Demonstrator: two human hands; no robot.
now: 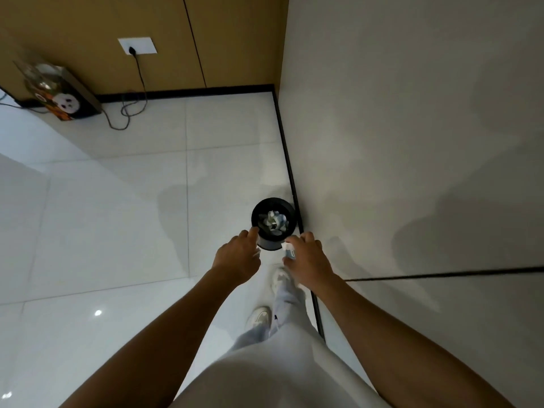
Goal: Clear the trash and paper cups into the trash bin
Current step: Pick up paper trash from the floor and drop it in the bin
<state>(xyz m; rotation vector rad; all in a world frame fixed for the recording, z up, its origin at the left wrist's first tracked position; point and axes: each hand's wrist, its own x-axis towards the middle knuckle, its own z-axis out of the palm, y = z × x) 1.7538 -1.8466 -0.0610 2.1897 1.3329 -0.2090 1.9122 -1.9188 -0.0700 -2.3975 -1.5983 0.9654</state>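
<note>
The black trash bin (273,223) stands on the tiled floor (117,231) against the black skirting (290,172) of the white wall (412,113), and I see crumpled white and blue scraps (273,221) already lying in it. My right hand (307,257) hangs just beside the bin's near rim, its fingers curled round a small white-and-blue piece of trash (288,251), possibly a wrapper or a squashed cup; I cannot tell which. My left hand (238,256) reaches toward the bin's near-left rim with fingers bent downward; something pale may show beneath it, but I cannot tell whether it holds anything.

I judge this as the drop step: the trash is carried to the bin but not yet over the opening. The next move calls for bringing the right hand forward until the piece is above the bin's mouth, then loosening the fingers so it falls inside rather than onto the floor beside the bin.
</note>
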